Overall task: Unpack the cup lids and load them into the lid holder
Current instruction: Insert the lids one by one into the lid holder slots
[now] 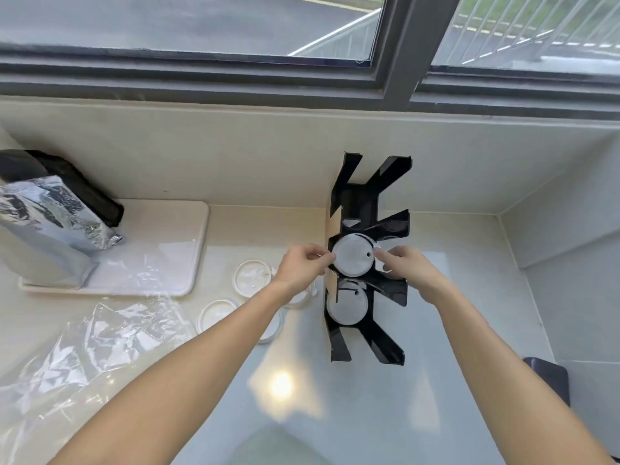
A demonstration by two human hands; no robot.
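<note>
A black lid holder (pixel 392 226) with angled fins stands on the pale counter right of centre. A white cup lid (pixel 352 256) sits over its middle compartment. My left hand (pixel 302 266) pinches that lid's left edge and my right hand (pixel 406 265) pinches its right edge. Another white lid (pixel 347 307) lies in the compartment nearer me. The far compartment looks dark, with no lid visible. Loose lids (pixel 251 276) lie on the counter left of the holder, partly hidden by my left forearm.
Crumpled clear plastic wrap (pixel 100 333) lies at the left front. A white tray (pixel 161 250) at the left carries a silver foil bag (pixel 50 223) and a black bag (pixel 77 186). A dark object (pixel 550 380) sits at the right edge. The window sill wall stands behind.
</note>
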